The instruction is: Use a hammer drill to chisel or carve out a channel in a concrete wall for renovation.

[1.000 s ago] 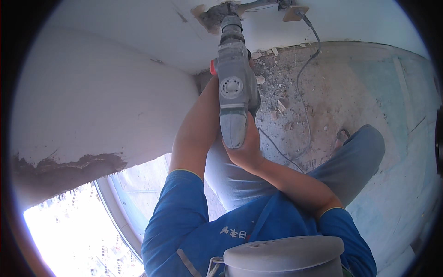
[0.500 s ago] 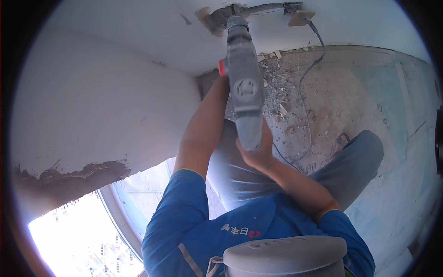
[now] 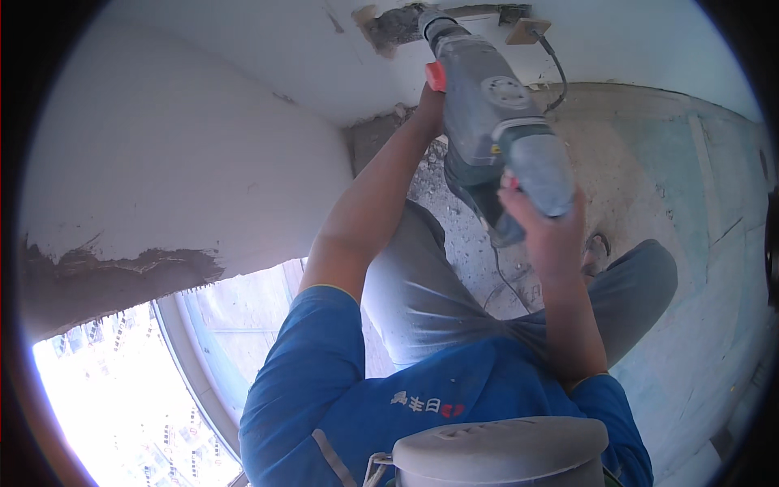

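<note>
A dusty grey rotary hammer drill (image 3: 471, 101) with a red part on its left side slants from the wall down to the right. Its chuck end meets the wall beside a chipped hole (image 3: 396, 29). My right hand (image 3: 553, 235) is wrapped around the rear handle, thumb near a red button. Up front, my left hand (image 3: 433, 107) holds the drill near the red part; its fingers are mostly hidden behind the body. The bit's tip cannot be made out.
A narrow groove (image 3: 475, 10) runs right from the hole to a square plate (image 3: 526, 32) with a plugged-in cord (image 3: 560, 69). Rubble (image 3: 434, 178) covers the floor under the drill. My bent legs are below; a plain wall (image 3: 187, 162) and a bright opening (image 3: 122, 406) lie left.
The drill's rear has swung to the right, with my right hand moving right and up along with it. Its body now slants, and its chuck has shifted slightly right along the wall.
</note>
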The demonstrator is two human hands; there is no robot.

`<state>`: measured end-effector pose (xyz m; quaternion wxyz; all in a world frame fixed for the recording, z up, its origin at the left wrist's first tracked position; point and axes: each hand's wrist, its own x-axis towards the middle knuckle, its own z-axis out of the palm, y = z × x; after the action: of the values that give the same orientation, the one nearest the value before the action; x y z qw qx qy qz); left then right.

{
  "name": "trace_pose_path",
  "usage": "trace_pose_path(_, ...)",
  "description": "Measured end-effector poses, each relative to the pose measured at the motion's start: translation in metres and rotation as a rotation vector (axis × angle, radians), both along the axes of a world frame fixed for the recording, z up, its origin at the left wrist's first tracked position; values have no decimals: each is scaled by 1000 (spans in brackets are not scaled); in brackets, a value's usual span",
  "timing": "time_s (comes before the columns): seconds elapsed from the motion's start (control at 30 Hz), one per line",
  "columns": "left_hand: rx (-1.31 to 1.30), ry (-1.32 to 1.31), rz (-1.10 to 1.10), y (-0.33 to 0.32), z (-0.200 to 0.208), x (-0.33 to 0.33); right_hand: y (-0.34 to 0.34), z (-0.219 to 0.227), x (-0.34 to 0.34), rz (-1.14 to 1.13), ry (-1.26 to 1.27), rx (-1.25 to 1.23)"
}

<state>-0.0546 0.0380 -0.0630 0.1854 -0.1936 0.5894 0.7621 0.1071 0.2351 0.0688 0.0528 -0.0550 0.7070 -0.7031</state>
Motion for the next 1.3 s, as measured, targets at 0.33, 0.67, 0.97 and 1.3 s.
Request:
trace_pose_path(0.33, 456, 298, 68, 8, -16, 27, -7, -19, 9, -55, 129, -34)
trace_pose_path(0.67, 430, 191, -12, -60, -117, -28, -41, -33, 5, 25, 339, 95)
trace_pose_path(0.97, 9, -324, 88, -17, -25, -10, -35, -40, 43, -60, 93, -61)
trace_pose_path(1.3, -47, 26, -25, -58, -47, 23, -103, -66, 73, 185, 121, 71)
